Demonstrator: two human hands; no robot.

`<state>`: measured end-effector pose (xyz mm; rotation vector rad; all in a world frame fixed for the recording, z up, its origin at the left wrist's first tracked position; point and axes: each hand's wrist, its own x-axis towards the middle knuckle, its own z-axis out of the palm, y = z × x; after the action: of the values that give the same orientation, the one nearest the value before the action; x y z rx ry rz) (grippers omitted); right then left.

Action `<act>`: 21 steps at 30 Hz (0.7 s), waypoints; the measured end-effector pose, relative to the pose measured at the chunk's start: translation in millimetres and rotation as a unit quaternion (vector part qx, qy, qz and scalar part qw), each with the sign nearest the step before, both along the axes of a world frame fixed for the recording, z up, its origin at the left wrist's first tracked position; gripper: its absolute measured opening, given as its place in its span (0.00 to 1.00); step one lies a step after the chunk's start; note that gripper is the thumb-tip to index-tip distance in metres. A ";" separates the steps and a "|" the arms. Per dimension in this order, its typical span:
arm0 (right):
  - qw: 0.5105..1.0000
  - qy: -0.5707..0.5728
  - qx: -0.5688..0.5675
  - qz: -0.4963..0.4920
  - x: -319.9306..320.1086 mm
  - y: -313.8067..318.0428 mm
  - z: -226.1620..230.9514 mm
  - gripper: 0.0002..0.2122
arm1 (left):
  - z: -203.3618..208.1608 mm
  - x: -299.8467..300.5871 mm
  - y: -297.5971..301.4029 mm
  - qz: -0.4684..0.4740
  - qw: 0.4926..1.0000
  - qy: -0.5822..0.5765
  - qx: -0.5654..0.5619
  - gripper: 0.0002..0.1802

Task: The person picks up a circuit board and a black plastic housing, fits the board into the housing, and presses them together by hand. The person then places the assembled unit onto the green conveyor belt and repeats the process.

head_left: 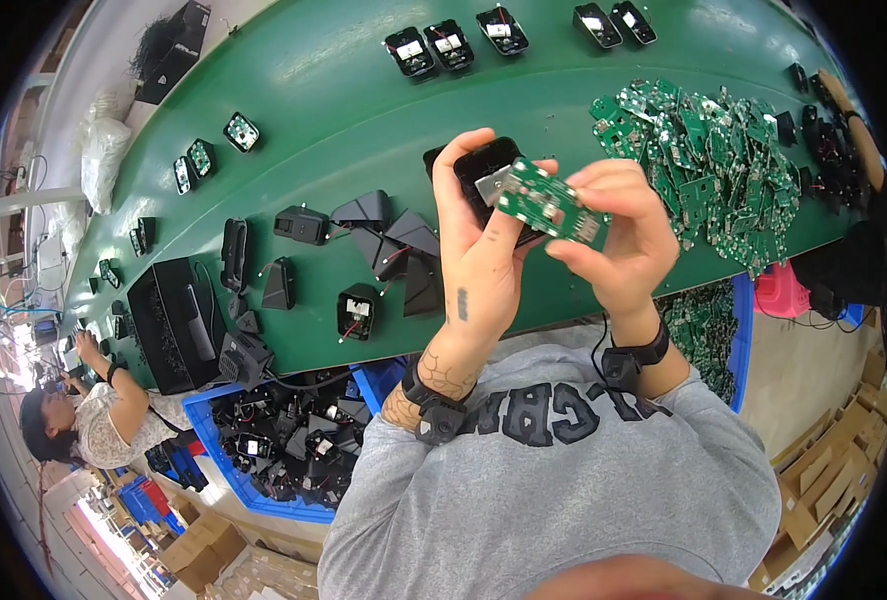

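My left hand (479, 270) is wrapped round a black plastic housing (486, 160), held up over the bench with its hollow side showing and a pale metal-looking part inside. Between the thumb and fingers of my right hand (634, 225) is a green circuit board (549, 203). The board overlaps the housing's lower right edge; whether they touch, I cannot tell. A large heap of green circuit boards (704, 170) lies right of my hands. To the left are several loose black housings (364, 210), some with thin red wires, and one upright housing (357, 312) with a white part inside.
Housings in a row (449, 45) stand along the far side of the green bench (314, 90). A black box (169, 330) sits at left. Blue crates of housings (254, 490) and boards (742, 340) flank me. A co-worker (114, 420) is at left; another person's arm (859, 140) reaches in at right.
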<state>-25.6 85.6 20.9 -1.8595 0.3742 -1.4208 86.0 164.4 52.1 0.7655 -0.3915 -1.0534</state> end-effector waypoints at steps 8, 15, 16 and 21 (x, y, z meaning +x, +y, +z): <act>0.995 0.002 -0.093 -0.021 6.6 1.5 -0.3 0.22 | -2.9 0.1 -4.6 0.002 1.000 -0.003 -0.004 0.26; 0.997 0.023 -0.040 -0.066 5.7 1.3 -5.3 0.21 | 0.4 -4.1 1.4 -0.003 1.000 0.026 0.005 0.26; 0.997 0.023 -0.041 -0.067 4.2 1.7 -4.8 0.21 | -0.2 -5.4 2.0 0.001 1.000 0.025 0.007 0.25; 0.996 -0.063 -0.069 -0.014 -5.5 7.4 -5.8 0.23 | 0.7 -5.1 0.5 0.001 1.000 0.009 0.011 0.24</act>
<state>-31.1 93.0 15.1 -1.8674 0.2462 -1.6099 80.9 164.9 52.8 0.7750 -0.3639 -1.0646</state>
